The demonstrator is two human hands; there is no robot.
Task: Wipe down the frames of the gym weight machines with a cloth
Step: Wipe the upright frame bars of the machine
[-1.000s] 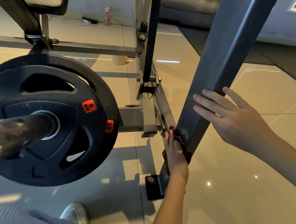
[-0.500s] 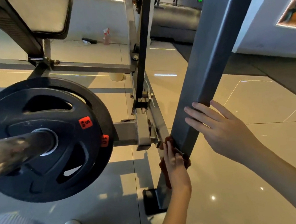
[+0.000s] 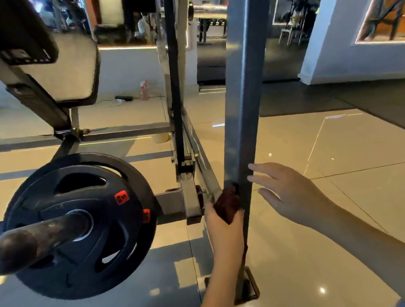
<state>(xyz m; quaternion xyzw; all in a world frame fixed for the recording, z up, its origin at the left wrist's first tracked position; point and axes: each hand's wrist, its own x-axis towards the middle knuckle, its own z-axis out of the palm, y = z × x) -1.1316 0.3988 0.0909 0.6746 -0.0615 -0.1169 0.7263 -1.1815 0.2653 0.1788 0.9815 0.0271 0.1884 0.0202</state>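
Cloth (image 3: 227, 203), dark red, sits bunched against the left face of the grey upright post (image 3: 243, 96), low down. The left hand (image 3: 218, 220) is curled round it, its grip closed on the fabric. Right of the post, the right hand (image 3: 286, 193) is spread with straight fingers, holding nothing, fingertips at the post's edge. A hurried stroke could knock knuckles on the steel bracket (image 3: 190, 198) just left of the post, or loosen the cloth so the post's lower stretch gets missed.

A gym: a loaded barbell plate (image 3: 77, 226), padded bench (image 3: 67, 70), steel machine frame (image 3: 243, 96) on glossy tiled floor (image 3: 355, 184).
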